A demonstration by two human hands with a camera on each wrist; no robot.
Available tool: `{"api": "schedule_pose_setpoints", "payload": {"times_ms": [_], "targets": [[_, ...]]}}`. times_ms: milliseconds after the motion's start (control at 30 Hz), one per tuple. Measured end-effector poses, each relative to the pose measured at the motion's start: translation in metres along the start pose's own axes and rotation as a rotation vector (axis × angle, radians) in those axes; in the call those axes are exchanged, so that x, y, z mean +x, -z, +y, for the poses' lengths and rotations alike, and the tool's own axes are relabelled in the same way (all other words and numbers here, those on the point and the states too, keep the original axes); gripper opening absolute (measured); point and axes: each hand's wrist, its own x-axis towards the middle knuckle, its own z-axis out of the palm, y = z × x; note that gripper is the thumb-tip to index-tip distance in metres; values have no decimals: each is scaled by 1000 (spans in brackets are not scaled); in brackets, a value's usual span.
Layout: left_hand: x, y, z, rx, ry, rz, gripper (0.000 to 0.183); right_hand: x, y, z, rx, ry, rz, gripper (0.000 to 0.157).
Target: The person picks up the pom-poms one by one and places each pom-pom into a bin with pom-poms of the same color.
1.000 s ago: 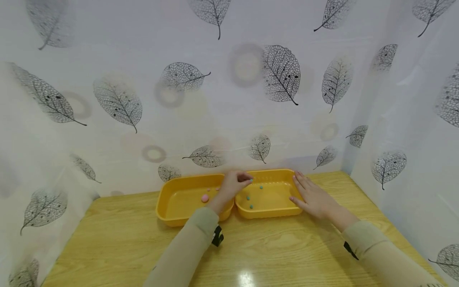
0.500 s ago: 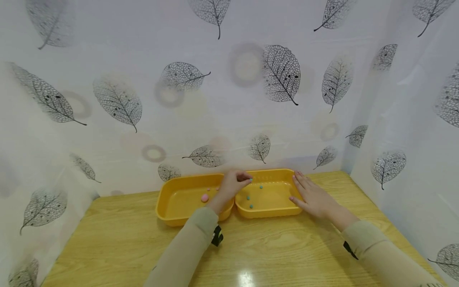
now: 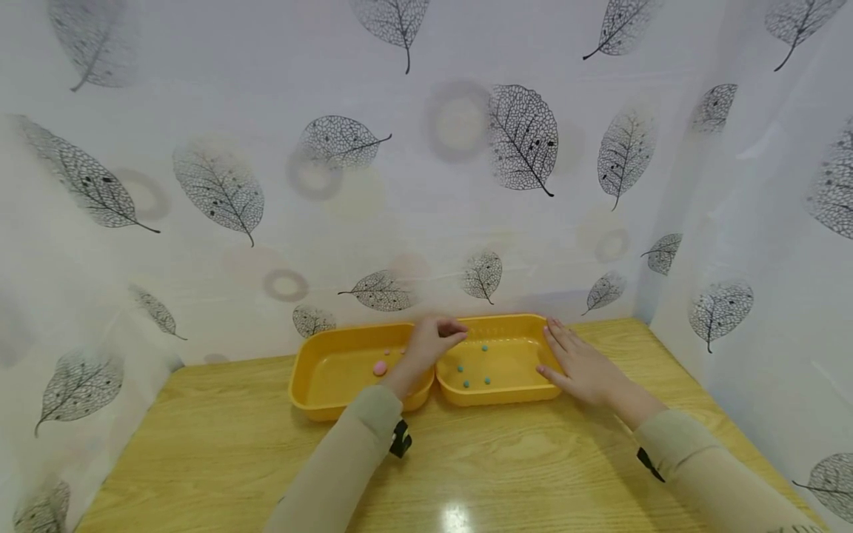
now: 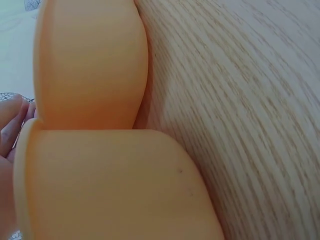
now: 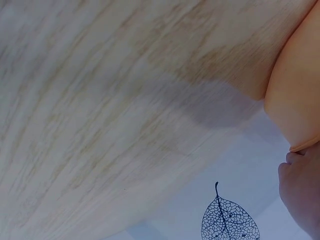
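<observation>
My left hand hovers over the meeting ends of two yellow trays in the head view. Its thumb and fingers stand close together over the right tray, and no bead shows between them. Several small teal beads lie on that tray's floor. In the left tray are a larger pink ball and small pink beads, partly hidden by my left hand. My right hand rests on the right tray's right end, fingers extended along the rim and thumb spread toward the inside.
Both trays stand side by side on a wood-grain table, close to the back wall covering with its leaf print. The same covering rises at the right. The left wrist view shows the tray walls from outside, where they meet.
The teal bead pinched in my left fingers is gone from them, and one more teal bead lies on the right tray's floor. My right hand has stayed in place.
</observation>
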Motion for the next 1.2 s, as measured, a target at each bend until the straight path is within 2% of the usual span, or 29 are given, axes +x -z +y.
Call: {"api": "schedule_pose_setpoints", "payload": {"times_ms": [333, 633, 733, 967, 1200], "targets": [[-7, 8, 6, -27, -12, -7, 15, 5, 3, 0, -5, 15, -4, 86], [-20, 20, 13, -60, 28, -25, 19, 8, 13, -3, 12, 9, 17, 85], [-25, 26, 16, -73, 49, -22, 18, 9, 16, -5, 11, 19, 33, 85], [-37, 39, 16, -58, 47, -23, 17, 7, 25, -13, 10, 27, 34, 86], [-54, 63, 16, -38, 0, -14, 17, 5, 33, -25, -33, 34, 53, 87]]}}
